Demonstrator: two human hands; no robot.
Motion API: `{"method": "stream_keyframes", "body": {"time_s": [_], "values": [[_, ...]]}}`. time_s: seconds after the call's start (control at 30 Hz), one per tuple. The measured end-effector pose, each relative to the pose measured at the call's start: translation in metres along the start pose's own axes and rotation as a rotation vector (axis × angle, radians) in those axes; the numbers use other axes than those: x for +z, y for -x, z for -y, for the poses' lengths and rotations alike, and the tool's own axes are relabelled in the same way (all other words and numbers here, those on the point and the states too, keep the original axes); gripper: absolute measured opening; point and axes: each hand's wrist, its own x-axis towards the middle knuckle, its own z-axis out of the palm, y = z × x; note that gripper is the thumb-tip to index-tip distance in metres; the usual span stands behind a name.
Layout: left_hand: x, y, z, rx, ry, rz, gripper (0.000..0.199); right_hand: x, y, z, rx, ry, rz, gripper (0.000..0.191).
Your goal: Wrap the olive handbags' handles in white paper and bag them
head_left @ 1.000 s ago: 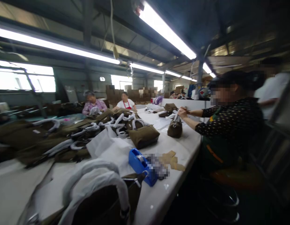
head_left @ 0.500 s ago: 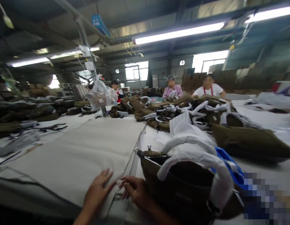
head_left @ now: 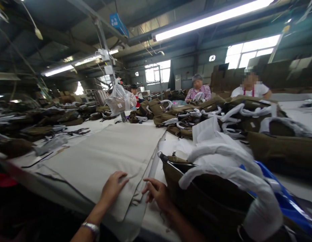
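Observation:
A large pale grey fabric sheet (head_left: 102,151) lies flat on the table, its edges slightly layered and uneven. My left hand (head_left: 113,189) rests on its near right part, fingers loosely spread and holding nothing; a metal band circles that wrist. Just past the sheet's right edge is my right hand (head_left: 157,195), fingers apart and bent, with nothing visible in them. Close beside it stands a dark olive handbag (head_left: 203,201), its top unzipped and its two handles (head_left: 221,173) wrapped in white material.
Many olive bags (head_left: 176,117) with wrapped handles pile up beyond the handbag. A blue object (head_left: 284,198) sits at the right. A metal post (head_left: 105,43) with a plastic bag (head_left: 119,101) rises from the table. Several co-workers, one in a patterned top (head_left: 198,93), sit across the table.
The view has turned left, so things appear further right. My hands have moved apart; the right hand has come away from the sheet's edge.

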Motion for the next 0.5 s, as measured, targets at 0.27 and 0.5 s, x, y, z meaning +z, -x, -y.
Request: {"method": "stream_keyframes", "body": {"time_s": [0.27, 0.5], "values": [[-0.004, 0.002, -0.018, 0.021, -0.119, 0.016, 0.025, -0.001, 0.001, 0.001, 0.015, -0.007, 0.018, 0.08], [-0.012, -0.014, -0.021, -0.002, -0.142, 0.112, 0.013, -0.002, 0.0, -0.002, 0.001, -0.006, 0.023, 0.083]]}}
